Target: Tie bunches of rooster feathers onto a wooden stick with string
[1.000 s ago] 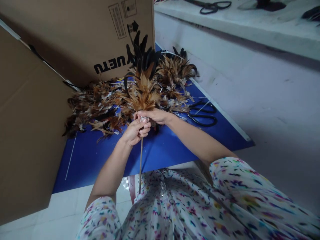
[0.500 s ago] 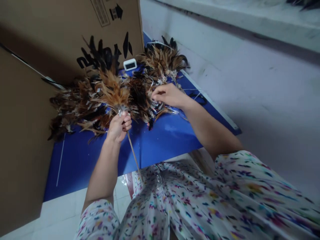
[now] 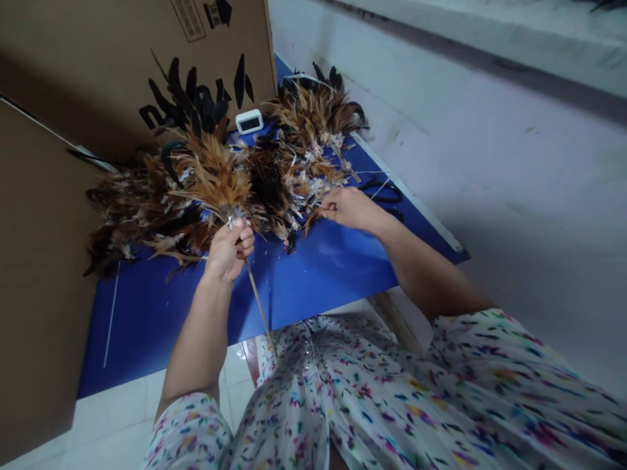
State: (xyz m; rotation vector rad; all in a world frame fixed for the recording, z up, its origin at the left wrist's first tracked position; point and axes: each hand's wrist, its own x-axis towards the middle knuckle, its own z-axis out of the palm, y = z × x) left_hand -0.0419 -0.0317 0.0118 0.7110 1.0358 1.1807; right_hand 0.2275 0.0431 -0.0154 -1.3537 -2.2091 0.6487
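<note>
My left hand (image 3: 229, 249) is closed round a feather duster (image 3: 218, 176), at the top of its thin stick, just under the feathers. Brown feathers fan out from the stick, with long black ones at the tip. The bare stick slants down toward my lap. Over the right part of the feather pile, my right hand (image 3: 353, 209) has its fingers curled and pinched together beside a brown feather (image 3: 312, 220). What lies between those fingertips is hidden. Loose feathers (image 3: 272, 176) lie between the two hands. Black-handled scissors (image 3: 386, 190) rest just behind my right hand, partly covered.
A blue tabletop (image 3: 313, 274) carries the feathers. Large cardboard boxes (image 3: 98, 59) stand at the left and back. A small white device with a dark screen (image 3: 249, 122) sits by the back box. Another feather bunch (image 3: 313, 108) lies near the pale wall (image 3: 441, 130).
My right hand has let go of the duster's neck and moved right to the loose feathers, then a little nearer me. My left hand has carried the duster left, tilting it.
</note>
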